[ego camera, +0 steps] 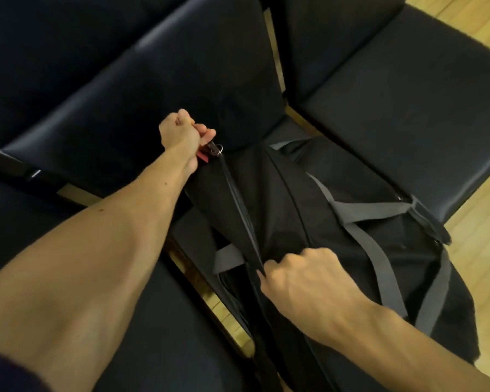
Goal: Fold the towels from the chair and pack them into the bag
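Left hand and right hand bare, forearms bare, dark navy sleeve edge (on the left arm)

a black bag with grey straps lies across the gap between dark chair seats. at the bag's far end the left hand pinches the zipper pull, beside a small red tag. the zipper runs toward the near end, where the right hand grips the fabric next to it. wooden floor shows at the right.

Left hand reaches far, fingers pinching; right hand clenched near
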